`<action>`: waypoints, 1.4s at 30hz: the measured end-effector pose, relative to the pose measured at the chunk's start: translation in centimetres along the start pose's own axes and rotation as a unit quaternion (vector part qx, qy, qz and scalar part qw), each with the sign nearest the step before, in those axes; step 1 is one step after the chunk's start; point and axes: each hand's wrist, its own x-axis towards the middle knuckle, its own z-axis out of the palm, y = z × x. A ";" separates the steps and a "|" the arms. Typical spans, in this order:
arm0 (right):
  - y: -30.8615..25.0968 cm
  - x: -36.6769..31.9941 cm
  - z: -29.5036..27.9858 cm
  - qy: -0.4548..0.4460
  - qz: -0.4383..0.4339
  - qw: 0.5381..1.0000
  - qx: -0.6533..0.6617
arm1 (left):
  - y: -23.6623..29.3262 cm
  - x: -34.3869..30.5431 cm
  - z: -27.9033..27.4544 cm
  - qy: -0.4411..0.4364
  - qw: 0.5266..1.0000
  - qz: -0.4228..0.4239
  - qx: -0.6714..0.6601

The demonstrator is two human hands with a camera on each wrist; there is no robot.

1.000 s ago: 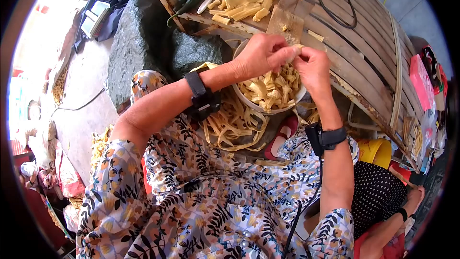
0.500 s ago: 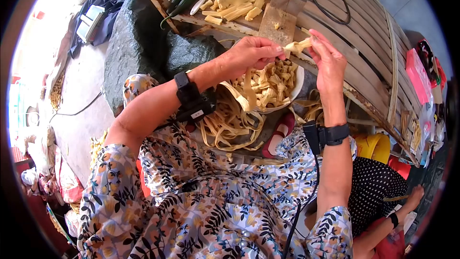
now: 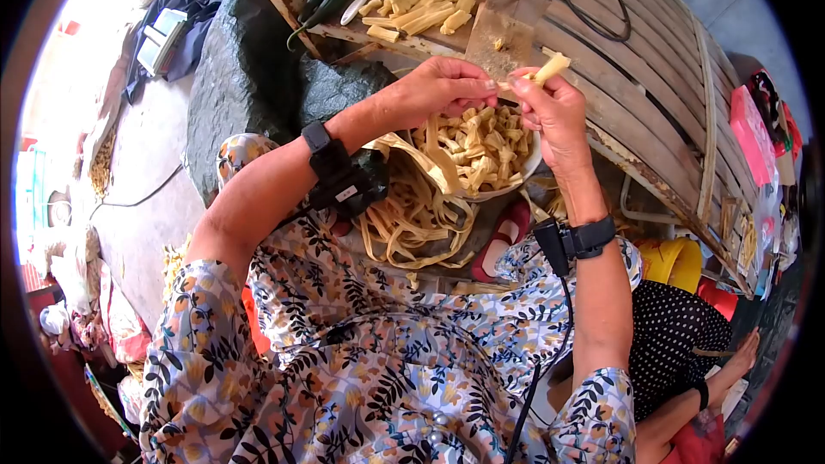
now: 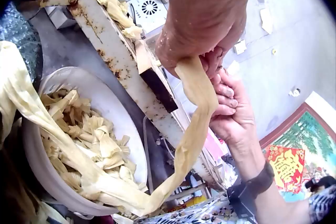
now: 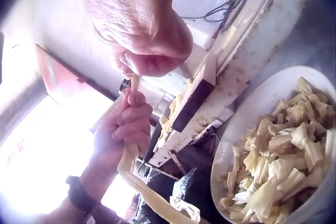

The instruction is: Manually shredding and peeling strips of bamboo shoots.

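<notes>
I stand near and take the bowl (image 4: 125, 121) for my clock, with twelve o'clock straight ahead of the person. Both hands are above its twelve o'clock edge. The left hand (image 3: 451, 88) has its fingers curled, and pinches a pale strip (image 4: 197, 129); the right hand (image 3: 554, 116) also pinches it, with thumb and fingers closed, and a stiff end stands out above the fingers. Between the two hands only a short part is seen, I suppose so that it stays tight and easy to control. The long part hangs from the left hand and crosses the bowl toward nine o'clock, where its weight probably does not pull much. At about seven o'clock lie loose strips (image 3: 417, 222), near enough, I think, to be taken without standing up. The bowl holds many knotted pieces (image 3: 485, 150); working over it should let any crumb fall inside (a sensible economy). On the table (image 3: 640, 112), a board (image 3: 503, 30) is at twelve and cut pieces (image 3: 430, 15) at eleven, within reach.
</notes>
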 end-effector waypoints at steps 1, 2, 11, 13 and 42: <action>-0.1 0.0 -0.5 0.008 0.003 1.000 0.016 | -0.1 0.0 -0.3 -0.006 1.000 -0.004 -0.008; -0.1 0.1 -0.9 0.003 0.001 1.000 0.017 | 0.0 0.1 -0.8 -0.051 0.998 0.001 -0.029; -0.4 1.6 -1.6 0.015 0.023 1.000 -0.009 | 1.3 0.3 -2.4 -0.046 0.992 0.002 0.117; -0.7 2.9 -2.3 0.039 0.004 0.999 -0.005 | 2.6 0.9 -3.1 -0.014 0.980 0.052 0.189; -0.7 2.7 -3.0 0.018 -0.001 0.980 -0.198 | 1.7 3.3 -5.2 0.069 0.983 0.116 0.128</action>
